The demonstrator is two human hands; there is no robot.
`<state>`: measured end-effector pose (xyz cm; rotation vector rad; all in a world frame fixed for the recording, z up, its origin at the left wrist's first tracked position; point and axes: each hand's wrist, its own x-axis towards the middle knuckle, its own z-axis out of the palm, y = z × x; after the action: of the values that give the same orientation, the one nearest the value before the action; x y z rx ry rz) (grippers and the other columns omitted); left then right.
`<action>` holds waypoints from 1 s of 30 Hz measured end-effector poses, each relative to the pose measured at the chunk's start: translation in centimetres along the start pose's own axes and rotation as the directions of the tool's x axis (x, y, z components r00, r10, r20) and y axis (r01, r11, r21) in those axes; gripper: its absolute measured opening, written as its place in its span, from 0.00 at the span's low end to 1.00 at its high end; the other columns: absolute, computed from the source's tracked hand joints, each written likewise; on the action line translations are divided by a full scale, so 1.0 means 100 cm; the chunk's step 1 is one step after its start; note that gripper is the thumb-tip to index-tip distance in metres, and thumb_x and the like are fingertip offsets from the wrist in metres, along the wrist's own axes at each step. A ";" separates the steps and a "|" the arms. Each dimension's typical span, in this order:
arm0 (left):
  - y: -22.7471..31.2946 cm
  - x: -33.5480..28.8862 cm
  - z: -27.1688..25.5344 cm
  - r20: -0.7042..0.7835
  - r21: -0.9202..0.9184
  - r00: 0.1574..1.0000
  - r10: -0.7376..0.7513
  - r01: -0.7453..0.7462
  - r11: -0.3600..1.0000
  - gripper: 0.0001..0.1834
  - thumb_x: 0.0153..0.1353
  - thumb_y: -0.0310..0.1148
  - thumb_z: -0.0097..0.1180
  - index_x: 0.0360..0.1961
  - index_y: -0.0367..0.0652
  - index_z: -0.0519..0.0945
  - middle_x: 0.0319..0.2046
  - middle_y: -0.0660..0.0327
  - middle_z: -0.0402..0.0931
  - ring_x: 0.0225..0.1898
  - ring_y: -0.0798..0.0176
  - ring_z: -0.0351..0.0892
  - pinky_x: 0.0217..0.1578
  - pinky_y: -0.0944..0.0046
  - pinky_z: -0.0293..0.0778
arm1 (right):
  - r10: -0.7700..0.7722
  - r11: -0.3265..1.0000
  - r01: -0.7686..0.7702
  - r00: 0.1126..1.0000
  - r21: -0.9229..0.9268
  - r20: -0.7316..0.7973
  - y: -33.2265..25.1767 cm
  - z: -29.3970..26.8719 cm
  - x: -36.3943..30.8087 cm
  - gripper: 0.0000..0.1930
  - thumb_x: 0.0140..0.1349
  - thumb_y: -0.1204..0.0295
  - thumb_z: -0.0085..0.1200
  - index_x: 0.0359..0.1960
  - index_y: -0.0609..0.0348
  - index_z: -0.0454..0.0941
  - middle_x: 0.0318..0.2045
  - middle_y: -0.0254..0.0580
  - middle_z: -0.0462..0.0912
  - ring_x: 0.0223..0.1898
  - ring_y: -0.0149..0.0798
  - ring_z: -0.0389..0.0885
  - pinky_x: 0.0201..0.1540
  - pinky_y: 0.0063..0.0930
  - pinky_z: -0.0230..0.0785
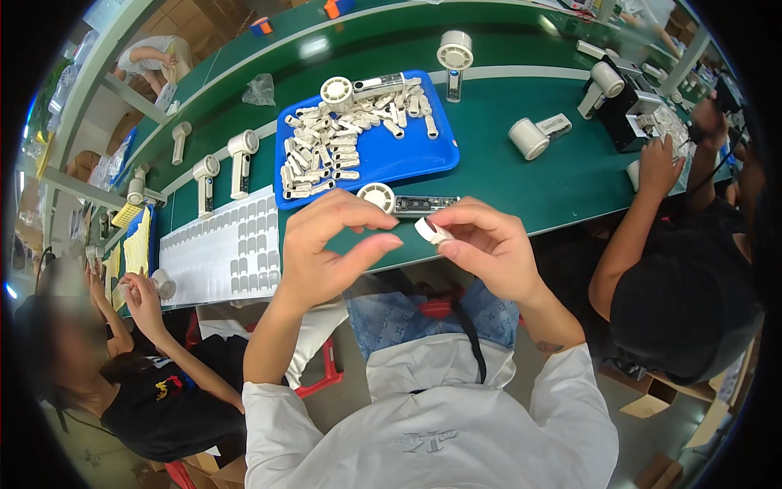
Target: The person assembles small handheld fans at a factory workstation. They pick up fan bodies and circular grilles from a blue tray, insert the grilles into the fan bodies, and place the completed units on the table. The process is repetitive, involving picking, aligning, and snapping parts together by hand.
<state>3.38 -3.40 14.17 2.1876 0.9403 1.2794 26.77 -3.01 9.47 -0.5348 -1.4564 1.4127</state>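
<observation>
My right hand [485, 244] is closed in a pinch on a small white plastic part [430, 231] with a dark end. My left hand [338, 248] is held up beside it, thumb and forefinger apart, nothing between them. Just beyond both hands, a white handheld fan [377, 196] lies on the green table, its handle showing a bare circuit board. Behind it sits a blue tray [423, 165] with many small white plastic parts [326, 147] like the one I hold. Another handheld fan [336, 92] rests across the tray's far edge.
A sheet of grey stickers [220, 248] lies left of the tray. Several handheld fans, such as one [243, 155] at left and one [531, 138] at right, lie about. Co-workers sit on both sides; a black machine [623, 102] stands at right.
</observation>
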 end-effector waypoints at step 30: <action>-0.126 -0.014 0.041 0.200 0.154 0.976 -0.091 0.061 0.986 0.19 0.44 0.26 0.71 0.40 0.44 0.82 0.39 0.59 0.80 0.43 0.52 0.76 0.46 0.57 0.73 | -0.097 0.433 0.074 0.995 -0.899 0.036 0.064 -0.002 0.042 0.08 0.54 0.80 0.61 0.36 0.63 0.84 0.29 0.43 0.76 0.35 0.47 0.76 0.38 0.40 0.70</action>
<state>2.25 3.91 3.10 2.3179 1.0515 0.9530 23.24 2.03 4.95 -1.1111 -2.1460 0.3835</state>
